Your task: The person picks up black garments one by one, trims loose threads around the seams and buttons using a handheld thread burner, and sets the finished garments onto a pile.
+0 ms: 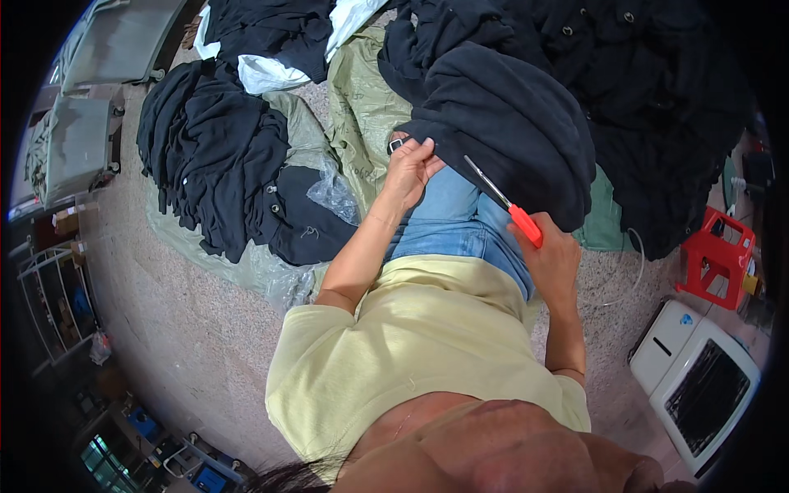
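Observation:
A dark navy garment (501,115) lies bunched across my lap, over my blue jeans. My left hand (408,168) pinches the garment's edge between thumb and fingers, close to my knee. In my right hand (552,256) is a pair of scissors (523,223) with red handles. Their slim metal blades point up and to the left, close to the fabric and apart from my left hand. The blades look nearly closed. Part of the handle is hidden in my fingers.
Heaps of dark garments lie at the left (214,156) and far right (657,107), some on green plastic sheeting (357,107). A red stool (717,256) and a white, dark-fronted appliance (694,382) stand at the right. Grey carts (123,45) line the far left.

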Available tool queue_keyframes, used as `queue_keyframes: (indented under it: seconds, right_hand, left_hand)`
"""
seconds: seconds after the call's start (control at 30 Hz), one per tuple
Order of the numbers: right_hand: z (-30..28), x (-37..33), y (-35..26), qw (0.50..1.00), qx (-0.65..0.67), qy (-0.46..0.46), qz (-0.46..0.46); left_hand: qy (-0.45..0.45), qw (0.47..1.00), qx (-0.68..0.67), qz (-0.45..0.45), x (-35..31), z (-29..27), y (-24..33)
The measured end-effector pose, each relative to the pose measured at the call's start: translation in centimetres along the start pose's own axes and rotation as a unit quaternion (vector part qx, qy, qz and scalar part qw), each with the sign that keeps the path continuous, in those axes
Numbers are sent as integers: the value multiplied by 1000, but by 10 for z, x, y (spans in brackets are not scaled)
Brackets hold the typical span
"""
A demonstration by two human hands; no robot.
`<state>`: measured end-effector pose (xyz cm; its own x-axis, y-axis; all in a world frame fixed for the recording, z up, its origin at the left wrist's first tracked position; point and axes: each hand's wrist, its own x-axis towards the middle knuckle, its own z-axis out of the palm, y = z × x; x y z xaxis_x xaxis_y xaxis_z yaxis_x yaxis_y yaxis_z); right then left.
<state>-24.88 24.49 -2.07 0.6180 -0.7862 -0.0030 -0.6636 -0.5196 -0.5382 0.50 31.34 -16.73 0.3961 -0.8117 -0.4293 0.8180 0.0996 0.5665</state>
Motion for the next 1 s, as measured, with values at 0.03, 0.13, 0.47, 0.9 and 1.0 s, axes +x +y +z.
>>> queue_keyframes:
  seconds: [0.03, 0.13, 0.47, 0.9, 1.0]
  right_hand:
    - [-2, -3, 2, 998, -40, -33, 19]
    - [-2, -10, 2, 999, -24, -45, 17]
    - [-24, -5, -8, 991, 123, 33, 45]
    - [9, 17, -25, 996, 78, 29, -13]
    - [10, 25, -31, 998, 52, 18, -31]
  left_hand:
    - [-3, 1000, 2, -6, 1, 1, 0]
    - [-19, 999, 22, 18, -3, 10, 7]
    - [-67, 988, -18, 141, 47, -14, 121]
    - [-65, 990, 29, 124, 35, -7, 77]
    - [-76, 988, 42, 125, 32, -1, 80]
